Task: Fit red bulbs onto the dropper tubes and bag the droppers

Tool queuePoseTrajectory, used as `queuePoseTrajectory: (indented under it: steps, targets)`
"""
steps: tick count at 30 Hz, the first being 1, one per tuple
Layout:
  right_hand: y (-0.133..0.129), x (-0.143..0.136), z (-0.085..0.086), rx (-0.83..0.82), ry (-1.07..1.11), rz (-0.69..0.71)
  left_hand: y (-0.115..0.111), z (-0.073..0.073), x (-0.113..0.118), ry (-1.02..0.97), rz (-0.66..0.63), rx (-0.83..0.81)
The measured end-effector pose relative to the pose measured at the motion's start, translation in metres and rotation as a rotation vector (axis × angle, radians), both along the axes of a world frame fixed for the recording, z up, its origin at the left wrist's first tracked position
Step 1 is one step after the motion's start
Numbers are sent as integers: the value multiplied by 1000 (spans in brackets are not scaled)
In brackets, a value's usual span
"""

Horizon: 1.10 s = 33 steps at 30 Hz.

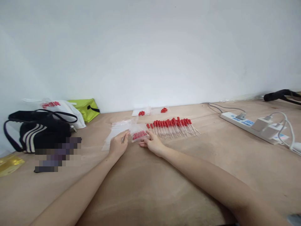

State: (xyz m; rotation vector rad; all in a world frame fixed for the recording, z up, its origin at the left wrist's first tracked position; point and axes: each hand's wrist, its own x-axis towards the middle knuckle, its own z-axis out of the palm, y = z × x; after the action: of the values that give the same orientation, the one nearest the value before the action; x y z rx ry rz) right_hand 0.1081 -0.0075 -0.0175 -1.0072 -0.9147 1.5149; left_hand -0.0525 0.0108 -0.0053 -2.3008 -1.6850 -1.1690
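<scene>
As two bare hands meet over a wooden tabletop (pixel 131 191), a small clear zip bag (pixel 135 129) lies between them, red pieces (pixel 139 135) lined up inside. The left hand (pixel 118 144) is at the bag's left side, its fingers curled in and their tips close together; whether they pinch the plastic cannot be told. The right hand (pixel 154 144) is at the lower right corner, its fingers partly spread, some reaching toward the bag's near edge; a grip there cannot be confirmed either. Just left of the bag, flat clear bags (pixel 110 135) overlap in a loose stack. To the right, red-headed sticks (pixel 172 124) lie in a close row, heads toward the pale wall (pixel 150 56) and thin pale stems toward the viewer. Behind, near the wall, rest two small red clusters, one on the left (pixel 141 113), one on the right (pixel 164 110). A white power strip (pixel 240 121) sits well to the right; a black striped bag (pixel 44 133) stands far left, near a lime-green bag (pixel 88 110).
</scene>
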Motion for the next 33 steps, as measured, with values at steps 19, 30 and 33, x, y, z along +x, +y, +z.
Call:
queuePoseTrajectory:
  steps: [19,30,33]
  targets:
    - [-54,128,-7,132,-415,19,-49,13,41,307,-866,-441]
    - [-50,131,-11,199,-629,85,-49,13,42,320,-867,-458]
    - [-53,130,-7,339,-777,71,-48,13,42,327,-869,-453]
